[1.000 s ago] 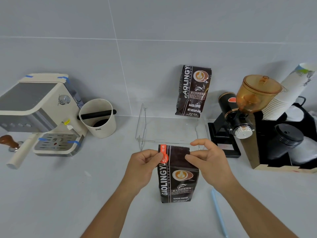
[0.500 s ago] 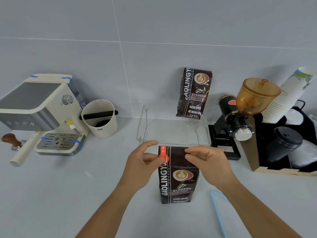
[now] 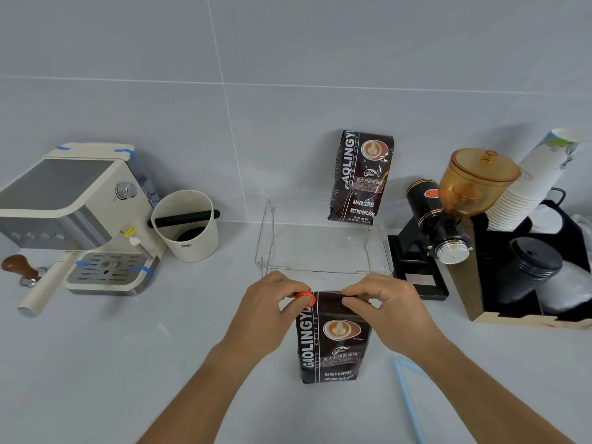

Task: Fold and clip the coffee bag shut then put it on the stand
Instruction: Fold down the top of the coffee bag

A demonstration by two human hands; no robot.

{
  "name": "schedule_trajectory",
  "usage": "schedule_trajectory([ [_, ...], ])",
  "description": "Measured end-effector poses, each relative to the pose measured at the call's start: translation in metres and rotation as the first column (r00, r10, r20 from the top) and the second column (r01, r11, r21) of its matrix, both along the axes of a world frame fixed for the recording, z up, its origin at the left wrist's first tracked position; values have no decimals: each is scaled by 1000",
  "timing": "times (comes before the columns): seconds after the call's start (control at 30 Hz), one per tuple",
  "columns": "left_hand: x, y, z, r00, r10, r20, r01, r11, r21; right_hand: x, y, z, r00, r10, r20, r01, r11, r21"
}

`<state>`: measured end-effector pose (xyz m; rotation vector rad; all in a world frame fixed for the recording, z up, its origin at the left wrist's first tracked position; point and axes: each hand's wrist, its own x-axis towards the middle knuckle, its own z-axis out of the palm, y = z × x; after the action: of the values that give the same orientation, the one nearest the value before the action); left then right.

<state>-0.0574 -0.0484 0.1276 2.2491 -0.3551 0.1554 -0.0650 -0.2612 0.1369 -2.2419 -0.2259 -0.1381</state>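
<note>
Both hands — left hand (image 3: pixel 272 307), right hand (image 3: pixel 384 307) — pinch the coffee bag (image 3: pixel 331 341) top; foil looks crinkly, slippery — best gripped there.

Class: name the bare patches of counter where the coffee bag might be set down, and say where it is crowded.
Free: the counter left of the coffee bag, in front of the espresso machine, and the clear stand's tray. Crowded: the right, with grinder, cup stack and blue clip.
</note>
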Motion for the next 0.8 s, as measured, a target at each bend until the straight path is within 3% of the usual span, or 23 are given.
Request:
schedule_trajectory([
  [0.1,3,2,0,998,-55,-12,56,998,27,1,-3,3,999,40,16,-40,999,4],
  [0.2,4,3,2,989,-80,-126,72,995,-70,-1,-5,2,998,52,-24,-51,998,24],
  [0.6,5,6,-18,934,-134,-333,-22,905,-426,-3,13,0,924,-49,-378,198,909,366],
  [0.7,2,7,-22,935,-149,-322,20,928,-372,1,16,-2,895,-82,-439,290,855,430],
  [0.8,2,7,-26,941,-174,-292,112,970,-216,6,16,-2,851,-68,-521,337,832,442],
])
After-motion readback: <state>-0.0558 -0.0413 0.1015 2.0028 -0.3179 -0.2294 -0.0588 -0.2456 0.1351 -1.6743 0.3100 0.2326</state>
